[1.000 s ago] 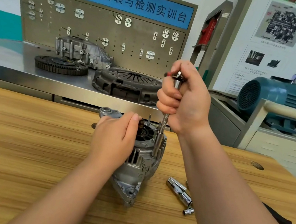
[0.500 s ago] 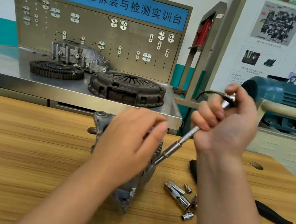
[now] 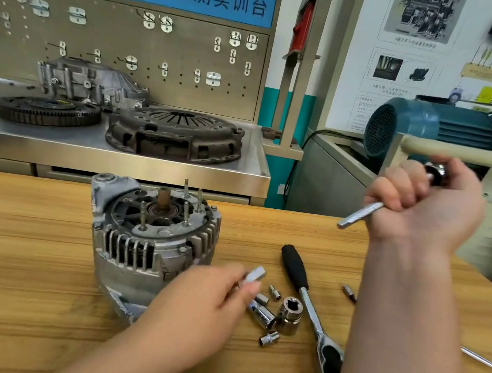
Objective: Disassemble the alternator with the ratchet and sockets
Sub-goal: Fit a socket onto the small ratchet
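Wooden table in a workshop; steel table with clutch parts behind. The alternator stands left of centre, studs upward, neither hand on it. Your left hand pinches a small socket just right of the alternator. Your right hand, raised above the table, has its fingers curled tight round an extension bar. The ratchet and loose sockets lie between your arms.

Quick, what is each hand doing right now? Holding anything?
Left hand: pinching a small silver piece, seemingly a socket.
Right hand: closed around a metal extension bar.
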A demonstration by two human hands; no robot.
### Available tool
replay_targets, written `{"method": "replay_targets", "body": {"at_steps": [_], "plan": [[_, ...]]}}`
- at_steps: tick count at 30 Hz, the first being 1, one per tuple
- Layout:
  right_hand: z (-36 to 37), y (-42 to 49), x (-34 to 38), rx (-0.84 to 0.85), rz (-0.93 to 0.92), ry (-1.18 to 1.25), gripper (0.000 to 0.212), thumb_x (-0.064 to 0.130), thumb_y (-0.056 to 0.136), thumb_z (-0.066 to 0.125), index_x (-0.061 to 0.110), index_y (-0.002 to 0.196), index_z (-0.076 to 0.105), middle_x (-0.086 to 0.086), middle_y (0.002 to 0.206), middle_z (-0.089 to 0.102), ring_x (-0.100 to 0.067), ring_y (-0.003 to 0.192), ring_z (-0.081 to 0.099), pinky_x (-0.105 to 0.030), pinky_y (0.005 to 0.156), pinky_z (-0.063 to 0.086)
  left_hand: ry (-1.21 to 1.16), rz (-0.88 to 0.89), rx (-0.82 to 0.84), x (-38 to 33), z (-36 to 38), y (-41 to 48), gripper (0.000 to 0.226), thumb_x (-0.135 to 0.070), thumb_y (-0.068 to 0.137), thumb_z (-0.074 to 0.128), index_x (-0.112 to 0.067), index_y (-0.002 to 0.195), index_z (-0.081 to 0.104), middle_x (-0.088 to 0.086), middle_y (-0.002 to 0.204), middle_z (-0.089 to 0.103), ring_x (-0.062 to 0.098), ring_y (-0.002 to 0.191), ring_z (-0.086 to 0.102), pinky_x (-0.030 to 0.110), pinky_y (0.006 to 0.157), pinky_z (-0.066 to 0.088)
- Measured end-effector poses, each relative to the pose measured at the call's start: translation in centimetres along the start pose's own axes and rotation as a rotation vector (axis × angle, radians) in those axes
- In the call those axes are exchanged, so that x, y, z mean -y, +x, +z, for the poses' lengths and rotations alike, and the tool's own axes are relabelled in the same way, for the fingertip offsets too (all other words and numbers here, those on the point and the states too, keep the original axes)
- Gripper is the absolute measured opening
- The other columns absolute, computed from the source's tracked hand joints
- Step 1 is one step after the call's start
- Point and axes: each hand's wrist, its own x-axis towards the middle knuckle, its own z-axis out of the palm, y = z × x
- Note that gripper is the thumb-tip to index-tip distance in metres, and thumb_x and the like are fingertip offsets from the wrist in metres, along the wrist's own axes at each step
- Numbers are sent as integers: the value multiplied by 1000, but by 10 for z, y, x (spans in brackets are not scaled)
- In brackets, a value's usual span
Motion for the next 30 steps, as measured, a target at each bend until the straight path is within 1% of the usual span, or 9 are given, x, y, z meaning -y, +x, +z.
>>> {"method": "replay_targets", "body": {"at_steps": [4,9,13,16,18,20,22,24,30], "plan": [[-1,-1,7,53,27,-18,27,18,93,40,20,66,39,8,52,22,-7,38,15,-19,30,15,246,66,180,-10,38,3,25,-52,91,47,-27,87,51,-11,79,55,9,79,53,26,62,39],[-2,1,9,66,73,-10,29,18,93,39,20,64,39,7,48,22,-6,36,15,-18,28,15,475,43,319,-17,76,5,31,-50,93,46,-25,109,54,0,113,58,25,106,56,32,72,39],[-6,3,11,53,101,7,30,17,93,41,19,62,40,7,48,22,-6,35,16,-19,28,16,504,69,285,-16,78,5,37,-54,92,44,-23,111,52,-1,114,53,25,104,57,31,68,34],[-8,4,12,48,110,10,31,17,92,42,18,62,39,7,47,22,-7,35,16,-19,28,16,420,94,135,-12,68,5,34,-57,92,40,-28,105,51,-9,107,52,16,98,56,27,69,39],[-9,5,14,44,110,17,31,18,92,42,18,61,39,7,47,22,-6,35,16,-19,28,15,349,74,5,-9,58,12,23,-47,94,42,-31,106,53,-12,103,53,10,94,54,24,70,42],[-10,6,15,38,112,25,32,17,92,42,18,60,38,7,47,22,-7,35,16,-18,28,15,321,31,-60,-6,51,24,21,-35,95,46,-30,113,55,-12,107,55,10,101,53,23,80,45],[-10,8,16,35,114,31,31,17,92,42,18,62,38,7,47,22,-7,34,16,-18,28,15,342,-13,-21,-6,52,39,26,-27,94,51,-27,119,55,-8,115,55,15,111,49,29,90,45],[-10,8,15,36,116,32,30,17,93,41,19,64,38,7,47,22,-7,35,16,-18,29,15,387,-64,81,-11,57,58,29,-20,92,56,-24,121,55,-4,119,54,19,114,47,32,90,46],[-13,8,18,43,142,60,30,18,94,41,18,64,39,7,48,23,-7,34,16,-18,29,16,588,-241,411,-18,64,107,32,-13,88,57,-16,119,59,3,106,60,22,91,56,32,77,52]]}}
